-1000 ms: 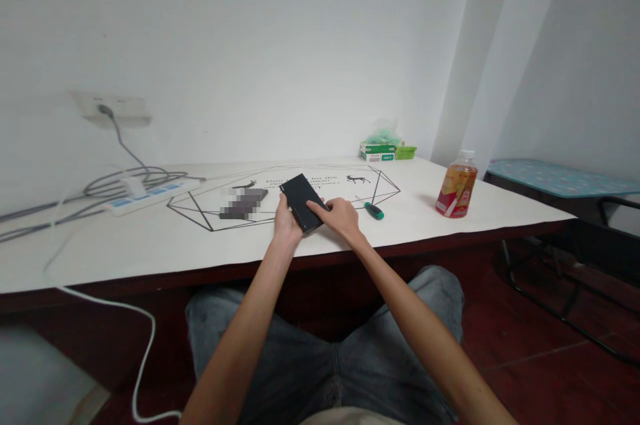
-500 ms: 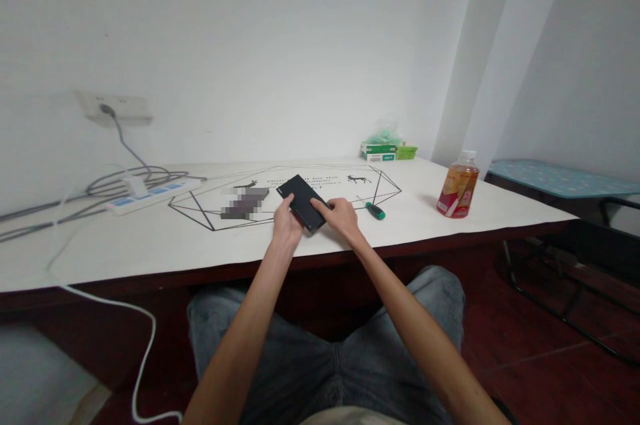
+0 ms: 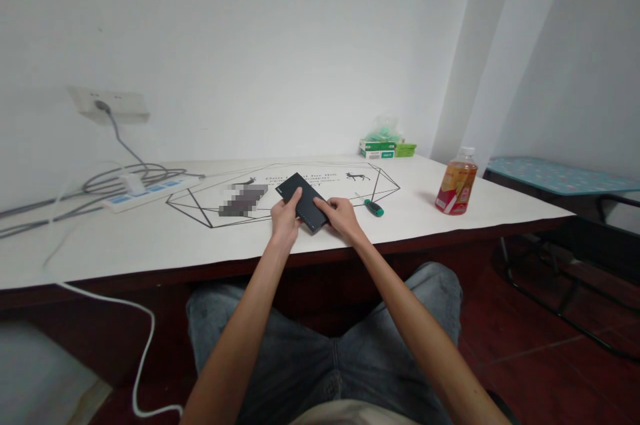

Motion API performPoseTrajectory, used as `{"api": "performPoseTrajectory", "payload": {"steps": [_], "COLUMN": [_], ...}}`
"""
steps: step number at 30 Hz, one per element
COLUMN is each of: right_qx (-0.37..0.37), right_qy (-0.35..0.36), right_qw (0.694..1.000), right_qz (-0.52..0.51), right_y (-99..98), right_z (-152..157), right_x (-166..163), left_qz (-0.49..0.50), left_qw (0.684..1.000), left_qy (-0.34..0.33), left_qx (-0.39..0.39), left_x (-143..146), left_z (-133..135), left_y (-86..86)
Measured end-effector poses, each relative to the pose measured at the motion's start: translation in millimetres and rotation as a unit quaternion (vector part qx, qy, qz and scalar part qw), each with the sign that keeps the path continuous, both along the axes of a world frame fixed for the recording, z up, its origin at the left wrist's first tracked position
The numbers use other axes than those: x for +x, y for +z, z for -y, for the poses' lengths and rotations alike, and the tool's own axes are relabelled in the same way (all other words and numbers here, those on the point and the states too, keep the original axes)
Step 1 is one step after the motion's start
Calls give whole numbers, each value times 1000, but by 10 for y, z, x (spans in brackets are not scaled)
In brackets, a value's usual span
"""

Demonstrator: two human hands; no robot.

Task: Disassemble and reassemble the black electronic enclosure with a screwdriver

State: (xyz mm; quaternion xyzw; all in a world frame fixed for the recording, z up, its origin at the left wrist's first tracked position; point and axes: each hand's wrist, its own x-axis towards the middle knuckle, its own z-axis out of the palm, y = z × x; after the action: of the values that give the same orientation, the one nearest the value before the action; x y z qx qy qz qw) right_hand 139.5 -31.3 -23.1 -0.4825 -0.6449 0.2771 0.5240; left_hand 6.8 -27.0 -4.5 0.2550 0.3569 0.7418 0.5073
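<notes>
A flat black rectangular device with a row of small marks along one edge lies low over the white table, near its front edge. My left hand grips its near left side, thumb on top. My right hand holds its near right corner with the fingers curled around it. Both hands are closed on the device. A green-handled screwdriver lies just right of my right hand.
A white power strip with grey cables sits at the back left, plugged into a wall socket. A bottle of amber drink stands at the right. Green boxes sit by the wall. A blue-topped stand is right of the table.
The black device has tilted flatter and come down toward the table. My left thumb has slid up onto its top face; my right hand has moved slightly left.
</notes>
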Motion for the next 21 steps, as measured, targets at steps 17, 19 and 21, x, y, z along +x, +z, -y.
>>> {"api": "performPoseTrajectory", "payload": {"steps": [17, 19, 21], "right_qx": [-11, -15, -9], "right_qy": [47, 25, 0], "right_qw": [978, 974, 970], "right_qz": [-205, -227, -244], "right_y": [-11, -10, -12], "right_z": [-23, -34, -57], "right_x": [-1, 13, 40], "left_qz": [-5, -11, -18], "left_qw": [996, 995, 993], "left_qy": [-87, -95, -109], "left_qx": [-23, -26, -29], "left_x": [-169, -222, -307], "left_z": [30, 22, -6], "left_y": [35, 30, 31]}}
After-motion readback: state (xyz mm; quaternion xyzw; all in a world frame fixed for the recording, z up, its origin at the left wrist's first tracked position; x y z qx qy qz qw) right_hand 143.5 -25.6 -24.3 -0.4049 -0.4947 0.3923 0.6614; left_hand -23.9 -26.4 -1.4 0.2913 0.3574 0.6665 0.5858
